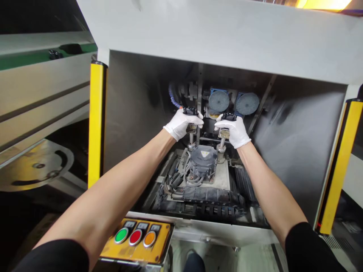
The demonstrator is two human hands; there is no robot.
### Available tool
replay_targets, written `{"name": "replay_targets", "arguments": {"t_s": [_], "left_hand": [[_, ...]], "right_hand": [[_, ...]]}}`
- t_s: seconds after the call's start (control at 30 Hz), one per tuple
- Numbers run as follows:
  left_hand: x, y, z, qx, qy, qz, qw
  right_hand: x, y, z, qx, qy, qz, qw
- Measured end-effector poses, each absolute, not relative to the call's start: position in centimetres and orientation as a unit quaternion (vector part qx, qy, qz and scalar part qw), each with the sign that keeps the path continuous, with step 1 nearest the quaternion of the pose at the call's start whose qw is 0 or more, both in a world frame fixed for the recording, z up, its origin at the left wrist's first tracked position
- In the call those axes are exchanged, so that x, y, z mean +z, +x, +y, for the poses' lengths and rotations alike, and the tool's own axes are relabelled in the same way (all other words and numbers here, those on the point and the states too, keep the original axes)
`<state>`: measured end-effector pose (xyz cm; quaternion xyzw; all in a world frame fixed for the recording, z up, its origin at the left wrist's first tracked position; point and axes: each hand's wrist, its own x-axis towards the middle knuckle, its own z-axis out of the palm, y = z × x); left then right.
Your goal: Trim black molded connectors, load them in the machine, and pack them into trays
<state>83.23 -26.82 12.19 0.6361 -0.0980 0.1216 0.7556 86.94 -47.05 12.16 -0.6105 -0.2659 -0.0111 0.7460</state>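
Observation:
Both my hands wear white gloves and reach into an open machine bay. My left hand is closed around a glossy black part on top of the left metal post. On the right post sits a similar black part, gripped by my right hand. Under each black part is a worn, yellowish block; the right block shows more clearly. Whether the black parts rest on the blocks or are slightly lifted, I cannot tell.
Two round grey discs are mounted behind my hands. A dark motor housing with cables stands below. Yellow posts flank the opening. A yellow button panel is at the front left. Black parts lie on a green conveyor.

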Motion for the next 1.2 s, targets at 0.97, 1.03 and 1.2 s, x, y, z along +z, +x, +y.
{"name": "replay_targets", "arguments": {"t_s": [0.97, 1.03, 1.2], "left_hand": [[12.9, 83.1, -26.7, 0.119, 0.653, -0.134, 0.736], [13.1, 83.0, -26.6, 0.098, 0.677, -0.136, 0.716], [13.3, 83.1, -26.3, 0.118, 0.663, -0.141, 0.726]], "right_hand": [[12.5, 86.6, -46.9, -0.008, -0.626, -0.277, 0.729], [12.7, 86.6, -47.0, 0.006, -0.642, -0.284, 0.712], [13.1, 86.5, -47.0, -0.027, -0.618, -0.28, 0.734]]}}
